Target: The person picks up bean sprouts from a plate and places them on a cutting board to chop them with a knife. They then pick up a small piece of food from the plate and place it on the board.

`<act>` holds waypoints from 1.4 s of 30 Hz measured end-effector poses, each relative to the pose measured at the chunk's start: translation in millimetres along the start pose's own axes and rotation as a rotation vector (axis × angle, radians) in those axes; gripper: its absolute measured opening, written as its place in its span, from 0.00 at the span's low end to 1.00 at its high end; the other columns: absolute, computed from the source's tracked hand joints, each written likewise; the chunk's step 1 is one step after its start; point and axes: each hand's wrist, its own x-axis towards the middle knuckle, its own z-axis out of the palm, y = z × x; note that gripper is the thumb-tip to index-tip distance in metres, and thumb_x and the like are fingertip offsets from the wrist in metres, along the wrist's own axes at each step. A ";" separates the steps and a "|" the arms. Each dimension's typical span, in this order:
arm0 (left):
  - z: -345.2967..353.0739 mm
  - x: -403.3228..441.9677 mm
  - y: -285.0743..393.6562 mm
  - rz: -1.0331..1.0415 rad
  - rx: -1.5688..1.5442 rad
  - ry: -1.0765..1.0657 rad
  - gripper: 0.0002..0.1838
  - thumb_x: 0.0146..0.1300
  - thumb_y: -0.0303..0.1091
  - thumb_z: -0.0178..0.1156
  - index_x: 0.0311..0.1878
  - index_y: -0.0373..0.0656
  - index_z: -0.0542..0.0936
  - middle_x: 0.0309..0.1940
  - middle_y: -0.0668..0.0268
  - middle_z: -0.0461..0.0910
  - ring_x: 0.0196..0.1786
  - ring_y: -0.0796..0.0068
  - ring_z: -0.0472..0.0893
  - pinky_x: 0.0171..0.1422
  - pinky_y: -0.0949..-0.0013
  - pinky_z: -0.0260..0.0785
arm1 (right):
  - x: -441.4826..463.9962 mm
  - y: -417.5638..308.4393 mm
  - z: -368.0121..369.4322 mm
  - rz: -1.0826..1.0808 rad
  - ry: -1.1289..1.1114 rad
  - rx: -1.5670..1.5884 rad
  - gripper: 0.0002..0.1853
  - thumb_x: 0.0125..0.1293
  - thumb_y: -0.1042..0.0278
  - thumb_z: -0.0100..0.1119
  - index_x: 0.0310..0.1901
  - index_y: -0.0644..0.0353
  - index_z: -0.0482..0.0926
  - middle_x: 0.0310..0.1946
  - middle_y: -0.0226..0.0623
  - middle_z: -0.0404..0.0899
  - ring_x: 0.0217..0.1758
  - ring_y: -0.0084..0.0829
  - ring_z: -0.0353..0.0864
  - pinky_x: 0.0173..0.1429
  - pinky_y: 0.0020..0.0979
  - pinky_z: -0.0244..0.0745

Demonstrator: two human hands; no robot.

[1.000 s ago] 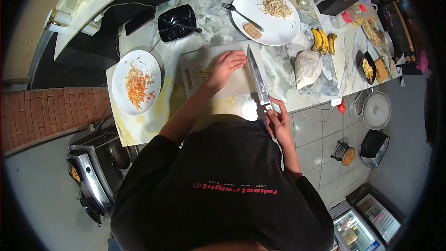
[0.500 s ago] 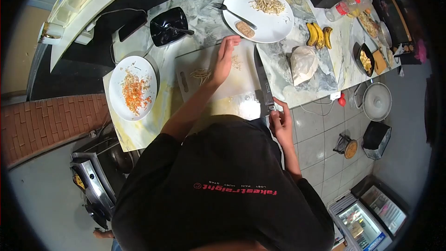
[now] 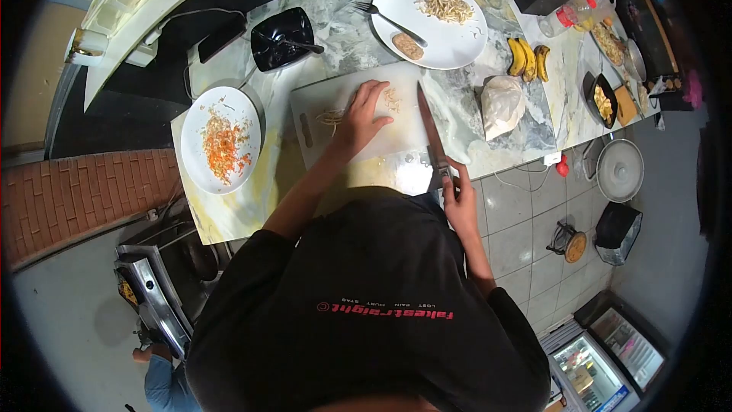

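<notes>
Head view shows a pale cutting board (image 3: 404, 131) on the marbled tabletop (image 3: 459, 111), with the left hand (image 3: 361, 120) palm down over its middle, fingers extended and thumb held out to the side; whether anything is under that palm cannot be told. A small heap of thin pale strands (image 3: 329, 118) lies on the board's left part, just beside this hand, and shorter pale bits (image 3: 393, 101) are scattered on the board's far right part. At the board's right edge, the right hand (image 3: 460, 194) is closed around the handle of a long knife (image 3: 429, 118), whose blade runs along that edge, tip toward the board's far right corner. To the left of the board, a round plate (image 3: 194, 137) carries orange and pale shreds (image 3: 226, 145). Beyond the board's far left corner stands a black dish (image 3: 272, 30) with a spoon (image 3: 309, 47). Beyond its far right corner, a large white plate (image 3: 457, 47) holds bean sprouts (image 3: 446, 4), a fork (image 3: 408, 30) and a brownish oval patty (image 3: 407, 46). Right of the board, past the knife, rests a pale bag (image 3: 502, 107), with bananas (image 3: 524, 59) just behind it. Well apart from the board, down to its left beside a stove (image 3: 155, 297), another person's blue sleeve (image 3: 164, 381) shows.
</notes>
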 end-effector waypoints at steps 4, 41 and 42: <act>3.0 9.2 2.6 0.016 0.000 -0.082 0.36 0.59 0.26 0.72 0.72 0.44 0.71 0.63 0.56 0.73 0.63 0.52 0.76 0.70 0.55 0.70 | 7.4 2.7 13.6 -0.051 0.008 0.079 0.20 0.78 0.74 0.53 0.69 0.51 0.72 0.21 0.39 0.69 0.24 0.25 0.64 0.32 0.30 0.65; -29.5 13.4 -0.9 -0.137 -0.081 0.305 0.16 0.73 0.22 0.59 0.61 0.44 0.80 0.50 0.63 0.81 0.50 0.69 0.80 0.52 0.68 0.73 | 0.8 -18.7 7.6 -0.416 0.032 -0.263 0.23 0.75 0.73 0.57 0.70 0.45 0.76 0.39 0.48 0.83 0.37 0.53 0.84 0.42 0.47 0.80; -33.7 14.0 6.0 -0.126 -0.064 0.350 0.14 0.74 0.22 0.58 0.60 0.42 0.79 0.50 0.63 0.81 0.49 0.69 0.80 0.52 0.67 0.72 | -1.7 -22.3 7.9 -0.360 -0.011 -0.321 0.25 0.73 0.73 0.57 0.70 0.41 0.76 0.38 0.46 0.81 0.36 0.52 0.84 0.41 0.47 0.80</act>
